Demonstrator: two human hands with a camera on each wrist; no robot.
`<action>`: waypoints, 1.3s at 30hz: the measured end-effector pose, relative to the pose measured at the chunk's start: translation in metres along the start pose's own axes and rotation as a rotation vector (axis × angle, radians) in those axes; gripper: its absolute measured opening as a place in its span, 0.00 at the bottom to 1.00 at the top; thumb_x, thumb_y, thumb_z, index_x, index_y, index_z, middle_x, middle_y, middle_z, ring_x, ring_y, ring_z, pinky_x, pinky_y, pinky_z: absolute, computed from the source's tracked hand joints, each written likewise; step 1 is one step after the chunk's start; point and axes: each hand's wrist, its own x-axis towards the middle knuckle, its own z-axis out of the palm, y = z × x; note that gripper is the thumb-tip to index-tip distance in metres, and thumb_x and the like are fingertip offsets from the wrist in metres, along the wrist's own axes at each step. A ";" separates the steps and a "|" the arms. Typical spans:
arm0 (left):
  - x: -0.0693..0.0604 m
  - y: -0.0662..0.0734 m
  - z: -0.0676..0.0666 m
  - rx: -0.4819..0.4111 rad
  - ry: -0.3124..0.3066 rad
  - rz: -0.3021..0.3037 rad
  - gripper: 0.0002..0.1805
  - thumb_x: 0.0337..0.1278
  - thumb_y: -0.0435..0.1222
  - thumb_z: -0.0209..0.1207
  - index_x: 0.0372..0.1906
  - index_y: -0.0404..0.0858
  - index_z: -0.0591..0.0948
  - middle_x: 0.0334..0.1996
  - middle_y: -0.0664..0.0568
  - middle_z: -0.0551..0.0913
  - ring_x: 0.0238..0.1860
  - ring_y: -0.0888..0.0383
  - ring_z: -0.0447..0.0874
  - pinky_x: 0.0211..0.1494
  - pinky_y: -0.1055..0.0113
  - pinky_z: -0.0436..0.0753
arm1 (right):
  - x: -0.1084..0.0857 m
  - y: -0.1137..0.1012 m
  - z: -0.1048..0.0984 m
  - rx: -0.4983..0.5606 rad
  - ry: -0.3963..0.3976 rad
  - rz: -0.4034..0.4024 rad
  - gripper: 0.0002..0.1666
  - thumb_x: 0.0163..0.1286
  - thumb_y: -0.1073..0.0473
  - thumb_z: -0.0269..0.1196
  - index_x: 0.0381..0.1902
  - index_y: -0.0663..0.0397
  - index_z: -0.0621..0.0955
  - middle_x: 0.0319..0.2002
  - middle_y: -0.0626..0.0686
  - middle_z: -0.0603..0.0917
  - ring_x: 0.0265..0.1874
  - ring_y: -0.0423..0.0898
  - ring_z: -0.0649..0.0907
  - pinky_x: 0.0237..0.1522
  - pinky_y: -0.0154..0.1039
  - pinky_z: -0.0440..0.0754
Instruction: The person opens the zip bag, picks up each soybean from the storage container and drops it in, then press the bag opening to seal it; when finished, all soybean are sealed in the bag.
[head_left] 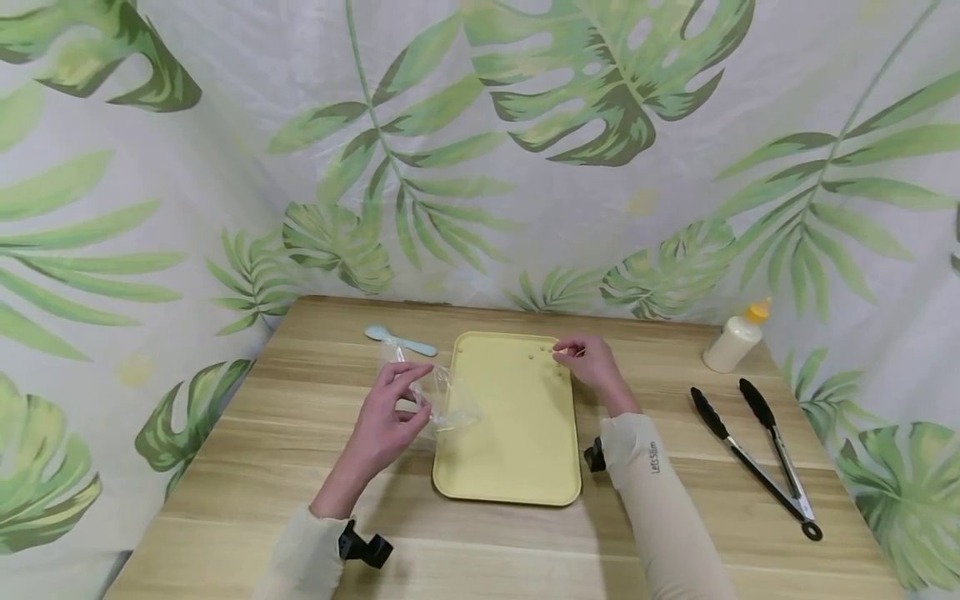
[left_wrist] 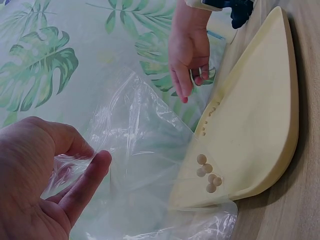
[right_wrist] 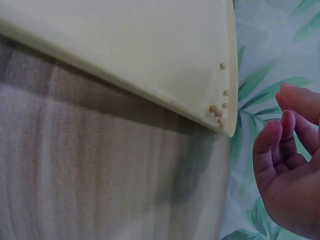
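My left hand (head_left: 387, 421) pinches a clear plastic bag (head_left: 450, 400), which hangs over the left part of a yellow tray (head_left: 510, 433). In the left wrist view, several beige balls (left_wrist: 201, 159) show through or inside the bag (left_wrist: 145, 150); I cannot tell which. More small balls (head_left: 531, 357) lie near the tray's far right corner. Above that corner is my right hand (head_left: 592, 362), fingers loosely bent. In the right wrist view, no ball is visible in the right hand (right_wrist: 290, 155), and balls (right_wrist: 215, 110) lie by the corner of the tray (right_wrist: 150, 55).
A light blue spoon (head_left: 412, 344) lies beyond the bag at the far left. Black-tipped tongs (head_left: 765, 483), spread apart, lie to the right of my right arm. Behind them a bottle with a yellow cap (head_left: 733, 342) stands near the table's far right corner. A leaf-patterned sheet (head_left: 450, 167) hangs behind.
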 end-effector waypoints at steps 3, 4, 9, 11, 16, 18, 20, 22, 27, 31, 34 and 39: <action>0.000 0.000 0.000 -0.006 0.004 -0.001 0.30 0.58 0.23 0.64 0.68 0.35 0.78 0.64 0.41 0.71 0.43 0.52 0.83 0.39 0.71 0.90 | 0.002 0.007 0.001 -0.009 -0.015 0.017 0.13 0.70 0.64 0.68 0.49 0.65 0.87 0.33 0.52 0.80 0.33 0.44 0.76 0.33 0.34 0.75; 0.000 0.000 0.000 -0.007 0.006 -0.001 0.30 0.58 0.23 0.64 0.68 0.35 0.78 0.64 0.41 0.71 0.43 0.52 0.83 0.39 0.71 0.90 | 0.003 0.010 0.002 -0.022 -0.021 0.020 0.13 0.70 0.64 0.68 0.50 0.66 0.87 0.33 0.52 0.80 0.32 0.44 0.76 0.32 0.34 0.75; -0.001 -0.001 0.001 -0.024 0.009 -0.005 0.30 0.58 0.23 0.63 0.68 0.36 0.78 0.64 0.41 0.70 0.43 0.53 0.82 0.39 0.72 0.90 | 0.006 0.023 0.004 -0.101 -0.036 0.039 0.12 0.68 0.65 0.68 0.47 0.65 0.87 0.30 0.50 0.79 0.30 0.44 0.75 0.35 0.35 0.73; -0.001 -0.001 0.001 -0.026 0.010 -0.007 0.30 0.58 0.23 0.64 0.68 0.35 0.78 0.64 0.41 0.70 0.42 0.53 0.82 0.38 0.72 0.90 | 0.005 0.027 0.005 -0.118 -0.038 0.045 0.11 0.66 0.66 0.69 0.46 0.65 0.88 0.29 0.49 0.78 0.30 0.44 0.75 0.37 0.35 0.73; -0.002 -0.003 0.001 -0.018 0.018 -0.001 0.30 0.57 0.22 0.64 0.67 0.33 0.78 0.64 0.41 0.71 0.41 0.53 0.82 0.37 0.73 0.90 | 0.005 0.034 0.007 -0.148 -0.052 0.055 0.12 0.65 0.65 0.71 0.46 0.64 0.88 0.29 0.49 0.78 0.31 0.45 0.75 0.38 0.36 0.73; -0.002 -0.003 0.000 -0.015 0.019 0.001 0.30 0.57 0.22 0.64 0.67 0.33 0.78 0.64 0.41 0.71 0.41 0.53 0.82 0.37 0.73 0.90 | 0.005 0.035 0.007 -0.163 -0.057 0.052 0.11 0.66 0.64 0.70 0.46 0.63 0.88 0.29 0.49 0.78 0.31 0.45 0.75 0.37 0.37 0.72; -0.002 -0.004 0.000 -0.011 0.021 0.007 0.30 0.57 0.22 0.64 0.67 0.34 0.78 0.64 0.41 0.71 0.41 0.54 0.82 0.37 0.73 0.90 | 0.005 0.035 0.008 -0.174 -0.060 0.047 0.10 0.67 0.63 0.70 0.44 0.62 0.88 0.28 0.49 0.77 0.30 0.45 0.74 0.37 0.37 0.72; -0.002 -0.005 0.000 -0.007 0.025 0.014 0.30 0.56 0.22 0.64 0.67 0.34 0.79 0.64 0.41 0.71 0.41 0.54 0.83 0.37 0.73 0.90 | 0.005 0.035 0.009 -0.180 -0.059 0.036 0.08 0.67 0.63 0.70 0.42 0.62 0.88 0.28 0.49 0.77 0.30 0.45 0.74 0.36 0.37 0.71; -0.001 -0.006 0.000 -0.006 0.029 0.022 0.30 0.55 0.21 0.64 0.66 0.33 0.79 0.63 0.40 0.71 0.40 0.54 0.83 0.36 0.72 0.90 | 0.003 0.035 0.011 -0.202 -0.047 0.031 0.05 0.66 0.62 0.71 0.38 0.60 0.88 0.26 0.48 0.76 0.28 0.45 0.73 0.36 0.37 0.71; -0.001 -0.006 0.000 -0.001 0.031 0.018 0.30 0.55 0.22 0.64 0.66 0.34 0.79 0.63 0.42 0.72 0.40 0.54 0.84 0.36 0.72 0.90 | 0.004 0.035 0.014 -0.236 -0.045 0.048 0.05 0.68 0.60 0.70 0.37 0.57 0.88 0.26 0.48 0.77 0.29 0.45 0.74 0.36 0.37 0.72; -0.001 -0.006 0.000 0.005 0.032 0.018 0.30 0.55 0.22 0.64 0.66 0.37 0.80 0.63 0.42 0.72 0.40 0.53 0.84 0.36 0.72 0.90 | 0.005 0.034 0.015 -0.249 -0.047 0.052 0.05 0.69 0.60 0.69 0.37 0.56 0.88 0.28 0.48 0.79 0.30 0.45 0.76 0.38 0.37 0.73; -0.002 -0.006 0.000 0.012 0.029 0.017 0.30 0.56 0.22 0.64 0.66 0.38 0.80 0.62 0.42 0.71 0.40 0.53 0.84 0.35 0.72 0.90 | 0.004 0.033 0.016 -0.248 -0.050 0.038 0.05 0.69 0.61 0.68 0.37 0.57 0.88 0.30 0.49 0.81 0.31 0.45 0.77 0.38 0.37 0.74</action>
